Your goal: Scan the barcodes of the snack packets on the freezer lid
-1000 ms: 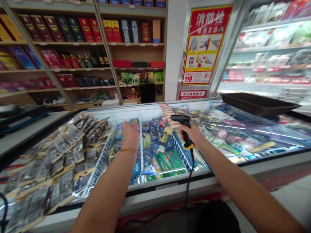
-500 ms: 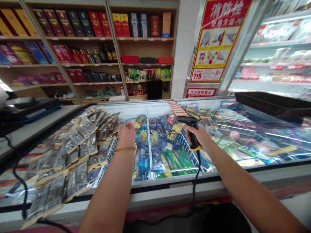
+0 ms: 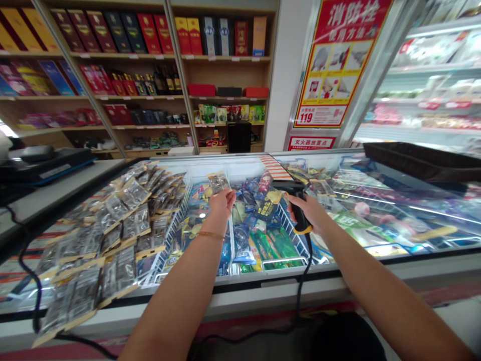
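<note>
My left hand [image 3: 222, 201] is closed on a small clear packet with a tan edge [image 3: 218, 181], held above the chest freezer's wire baskets. Blue and yellow ice cream wrappers [image 3: 195, 223] lie beneath that arm. My right hand [image 3: 311, 212] grips the handle of a black barcode scanner [image 3: 299, 210], whose head faces left towards the packet. Its cable hangs down over the freezer's front edge. To the left, a heap of similar packets [image 3: 124, 210] with dark contents is spread over the freezer top, some of them overhanging the front rim.
Green wrappers [image 3: 278, 245] fill the basket below the scanner. A dark brown tray [image 3: 424, 163] rests on the freezer's right side. At far left, a black device [image 3: 48, 163] stands on a counter, with a cable running down. Shelves of boxes [image 3: 221, 35] line the back.
My left hand has moved right from beside the heap, and the packet in it now shows clearly, closer to the scanner. My right hand stays nearly still.
</note>
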`<action>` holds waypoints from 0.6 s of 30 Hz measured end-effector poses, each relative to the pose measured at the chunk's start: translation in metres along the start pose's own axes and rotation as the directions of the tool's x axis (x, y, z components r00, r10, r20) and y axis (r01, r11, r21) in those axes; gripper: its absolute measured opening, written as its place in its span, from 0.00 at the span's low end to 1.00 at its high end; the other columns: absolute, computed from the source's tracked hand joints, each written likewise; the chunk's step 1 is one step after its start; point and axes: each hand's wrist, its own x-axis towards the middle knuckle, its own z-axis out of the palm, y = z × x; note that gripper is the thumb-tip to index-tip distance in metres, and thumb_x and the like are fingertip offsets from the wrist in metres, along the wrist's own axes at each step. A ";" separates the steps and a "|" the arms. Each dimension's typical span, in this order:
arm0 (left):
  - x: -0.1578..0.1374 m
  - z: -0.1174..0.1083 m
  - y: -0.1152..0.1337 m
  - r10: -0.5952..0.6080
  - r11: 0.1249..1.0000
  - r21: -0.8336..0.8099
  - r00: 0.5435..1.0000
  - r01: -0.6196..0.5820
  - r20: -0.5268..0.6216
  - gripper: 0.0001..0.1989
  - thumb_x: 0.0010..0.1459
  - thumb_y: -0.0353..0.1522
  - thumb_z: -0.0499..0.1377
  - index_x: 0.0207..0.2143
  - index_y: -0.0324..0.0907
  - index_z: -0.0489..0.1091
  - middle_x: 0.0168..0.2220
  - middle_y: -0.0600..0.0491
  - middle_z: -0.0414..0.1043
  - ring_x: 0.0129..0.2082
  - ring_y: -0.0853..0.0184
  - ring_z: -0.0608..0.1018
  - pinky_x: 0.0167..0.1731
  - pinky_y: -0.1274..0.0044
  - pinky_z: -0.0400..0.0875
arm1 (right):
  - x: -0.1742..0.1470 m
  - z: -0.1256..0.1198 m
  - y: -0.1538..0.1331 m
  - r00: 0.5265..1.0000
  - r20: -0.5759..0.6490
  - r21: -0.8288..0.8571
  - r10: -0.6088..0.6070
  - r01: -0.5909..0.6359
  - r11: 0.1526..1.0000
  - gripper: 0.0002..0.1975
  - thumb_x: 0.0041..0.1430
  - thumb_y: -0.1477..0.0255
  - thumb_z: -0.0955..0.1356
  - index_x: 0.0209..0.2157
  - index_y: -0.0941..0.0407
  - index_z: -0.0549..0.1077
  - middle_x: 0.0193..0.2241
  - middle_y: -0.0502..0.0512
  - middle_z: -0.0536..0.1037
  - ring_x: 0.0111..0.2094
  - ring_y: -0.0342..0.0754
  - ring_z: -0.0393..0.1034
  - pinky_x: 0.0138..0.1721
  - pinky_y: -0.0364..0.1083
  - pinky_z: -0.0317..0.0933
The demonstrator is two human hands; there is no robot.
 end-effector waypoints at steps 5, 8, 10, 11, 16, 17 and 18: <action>0.001 -0.001 -0.002 0.097 0.994 0.055 0.995 -0.098 0.019 0.10 0.66 0.33 0.59 0.31 0.42 0.64 0.24 0.58 0.69 0.22 0.76 0.74 0.28 0.83 0.73 | -0.003 0.003 -0.001 0.999 0.035 -0.016 -0.001 0.001 1.000 0.23 0.46 0.58 0.78 0.33 0.55 0.67 0.19 0.48 0.73 0.14 0.42 0.66 0.14 0.41 0.58; 0.003 -0.001 -0.004 0.157 0.982 0.095 0.986 -0.161 0.047 0.10 0.64 0.33 0.60 0.30 0.43 0.64 0.22 0.59 0.67 0.22 0.76 0.73 0.27 0.84 0.71 | -0.002 0.003 0.003 0.998 0.065 -0.030 -0.017 0.019 0.999 0.24 0.46 0.56 0.78 0.33 0.55 0.67 0.19 0.48 0.73 0.15 0.42 0.66 0.14 0.41 0.58; 0.002 -0.001 -0.006 0.190 0.972 0.121 0.977 -0.201 0.095 0.09 0.58 0.31 0.65 0.31 0.43 0.65 0.23 0.60 0.68 0.23 0.76 0.75 0.29 0.84 0.71 | -0.003 0.003 0.004 0.995 0.089 -0.036 -0.036 0.040 0.999 0.25 0.46 0.55 0.78 0.33 0.55 0.67 0.20 0.48 0.74 0.15 0.42 0.66 0.15 0.41 0.58; 0.002 -0.001 -0.007 0.200 0.967 0.132 0.972 -0.217 0.125 0.10 0.55 0.30 0.67 0.31 0.43 0.66 0.23 0.59 0.70 0.25 0.75 0.77 0.30 0.83 0.72 | -0.004 0.004 0.004 0.994 0.104 -0.041 -0.044 0.049 0.998 0.25 0.46 0.54 0.78 0.33 0.55 0.67 0.20 0.48 0.74 0.15 0.42 0.66 0.15 0.41 0.58; 0.000 -0.001 -0.011 0.203 0.950 0.185 0.948 -0.251 0.246 0.10 0.51 0.29 0.69 0.31 0.41 0.69 0.27 0.54 0.76 0.29 0.70 0.81 0.38 0.75 0.75 | -0.014 0.006 0.000 0.977 0.194 -0.092 -0.092 0.112 0.989 0.25 0.47 0.52 0.77 0.34 0.56 0.68 0.21 0.49 0.74 0.16 0.42 0.66 0.18 0.42 0.60; 0.000 -0.001 -0.012 0.204 0.947 0.191 0.944 -0.257 0.260 0.09 0.51 0.29 0.69 0.30 0.41 0.69 0.27 0.54 0.75 0.30 0.69 0.81 0.39 0.74 0.75 | -0.015 0.007 -0.001 0.974 0.202 -0.111 -0.099 0.124 0.986 0.25 0.48 0.52 0.77 0.34 0.56 0.68 0.21 0.49 0.74 0.16 0.42 0.67 0.18 0.42 0.60; 0.000 -0.002 -0.012 0.207 0.944 0.196 0.940 -0.264 0.270 0.08 0.52 0.29 0.68 0.29 0.41 0.70 0.27 0.54 0.75 0.30 0.69 0.81 0.40 0.73 0.76 | -0.017 0.007 -0.001 0.973 0.205 -0.130 -0.105 0.133 0.983 0.24 0.48 0.52 0.76 0.34 0.56 0.68 0.21 0.49 0.74 0.16 0.43 0.67 0.18 0.42 0.61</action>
